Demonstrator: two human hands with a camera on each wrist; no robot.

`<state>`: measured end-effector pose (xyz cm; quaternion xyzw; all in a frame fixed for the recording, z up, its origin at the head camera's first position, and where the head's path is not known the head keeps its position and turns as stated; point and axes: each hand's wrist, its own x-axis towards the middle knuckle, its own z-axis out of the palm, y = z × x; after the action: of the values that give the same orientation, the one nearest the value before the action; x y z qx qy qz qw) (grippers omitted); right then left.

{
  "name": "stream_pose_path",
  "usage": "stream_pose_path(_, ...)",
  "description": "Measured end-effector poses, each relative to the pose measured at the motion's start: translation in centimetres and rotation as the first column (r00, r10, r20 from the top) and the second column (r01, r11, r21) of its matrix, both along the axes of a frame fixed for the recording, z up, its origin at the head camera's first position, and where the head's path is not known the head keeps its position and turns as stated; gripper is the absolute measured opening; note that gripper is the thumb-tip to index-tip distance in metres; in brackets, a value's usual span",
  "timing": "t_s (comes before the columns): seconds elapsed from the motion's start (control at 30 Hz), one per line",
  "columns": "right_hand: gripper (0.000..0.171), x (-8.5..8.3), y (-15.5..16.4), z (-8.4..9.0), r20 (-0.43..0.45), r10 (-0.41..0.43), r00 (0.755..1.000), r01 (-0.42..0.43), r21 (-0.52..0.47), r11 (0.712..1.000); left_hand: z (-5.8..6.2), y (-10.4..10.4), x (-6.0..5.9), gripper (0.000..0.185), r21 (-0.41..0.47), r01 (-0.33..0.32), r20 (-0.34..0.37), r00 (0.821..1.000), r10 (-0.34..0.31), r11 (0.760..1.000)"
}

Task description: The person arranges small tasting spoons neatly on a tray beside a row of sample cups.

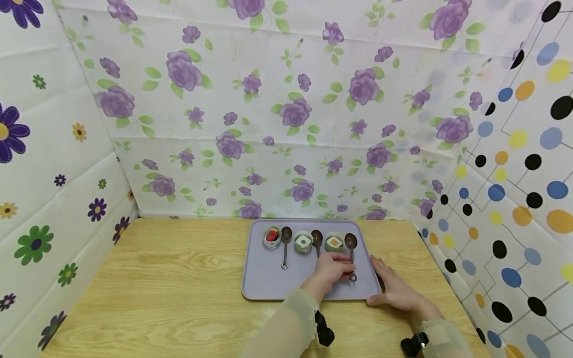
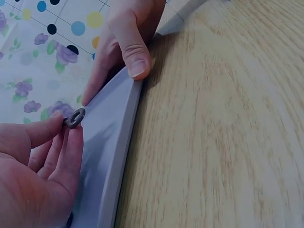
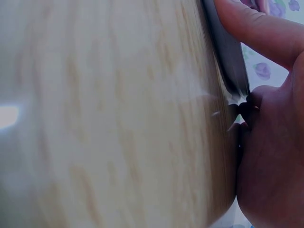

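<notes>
A lavender tray (image 1: pixel 300 283) lies on the wooden table. My left hand (image 1: pixel 331 270) pinches the handle of the right-hand brown spoon (image 1: pixel 351 241) between thumb and fingers, close to its ring end. In the left wrist view, that ring (image 2: pixel 76 118) sticks out past the fingertips. My right hand (image 1: pixel 396 289) holds the tray's front right corner, thumb at the front edge and fingers along the right side. Another spoon (image 1: pixel 317 237), its handle partly hidden by my left hand, and a third spoon (image 1: pixel 286 233) lie on the tray.
Between the spoons stand small round pieces: one with a red top (image 1: pixel 271 235), one white with a green centre (image 1: pixel 304 242), one white with an orange centre (image 1: pixel 334 242). Flowered cloth (image 1: pixel 268 164) rises behind the table (image 1: pixel 170 278); patterned sheets flank both sides.
</notes>
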<state>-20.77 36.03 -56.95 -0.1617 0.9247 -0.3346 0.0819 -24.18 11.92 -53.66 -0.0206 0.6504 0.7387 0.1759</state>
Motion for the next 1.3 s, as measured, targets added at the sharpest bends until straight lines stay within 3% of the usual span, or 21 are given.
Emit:
stream_pose_path(0.3,0.131,-0.2,-0.2,0.2,0.011,0.000,1.000,0.000,0.008,1.000,-0.2,0.8,-0.2,0.024,-0.057,-0.017,0.001,1.000,0.017,0.998)
stream_pose_path(0.6,0.131,-0.5,-0.3,0.0,0.002,0.009,1.000,-0.009,0.003,1.000,-1.0,2.0,-1.4,0.014,-0.103,-0.112,0.054,0.992,0.118,0.988)
stream_pose_path(0.87,0.132,-0.4,-0.2,0.0,0.009,-0.002,1.000,0.002,0.007,1.000,-0.8,2.1,-1.9,0.017,-0.137,-0.134,0.066,0.987,0.144,0.981)
stream_pose_path(1.13,0.132,-0.4,0.1,-0.3,0.010,0.002,1.000,-0.002,0.000,1.000,-0.5,2.1,-2.0,0.019,-0.075,-0.134,0.136,0.980,0.143,0.988)
stream_pose_path(1.3,0.131,-0.3,0.3,-0.4,0.017,-0.004,1.000,0.004,0.001,1.000,-0.7,2.3,-2.0,0.018,-0.063,-0.143,0.140,0.979,0.150,0.988)
